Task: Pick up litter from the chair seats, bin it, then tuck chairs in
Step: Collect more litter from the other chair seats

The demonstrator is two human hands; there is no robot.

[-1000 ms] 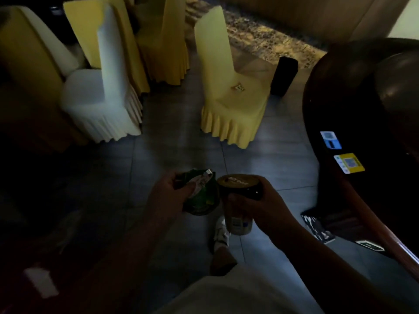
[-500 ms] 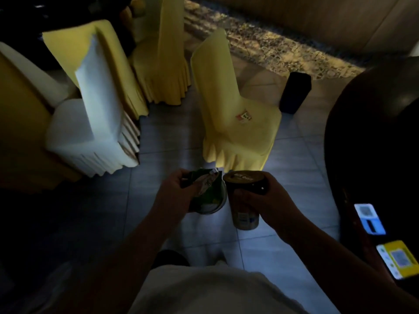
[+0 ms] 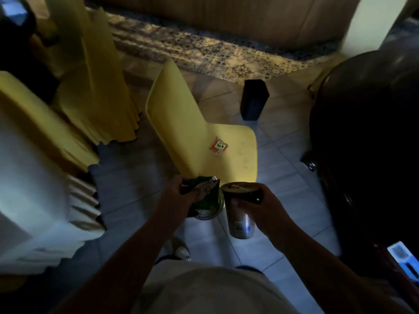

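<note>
While left hand (image 3: 174, 198) grips wrappers (image 3: 205, 196), sachet (image 3: 218, 145) beyond on seat (image 3: 240, 141)

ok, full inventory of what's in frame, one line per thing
wrapper: 1, white and orange, on the near yellow chair's seat
yellow chair: at least 2, the near one centre, others blurred behind left
white chair: 1, left, blurred
bin: 1, black, on the floor beyond the near chair
table: 1, dark, right
rug: 1, patterned, far floor
packet: 1, green, in left hand
cup: 1, dark lid, in right hand
left hand: holding packet
right hand: holding cup
</note>
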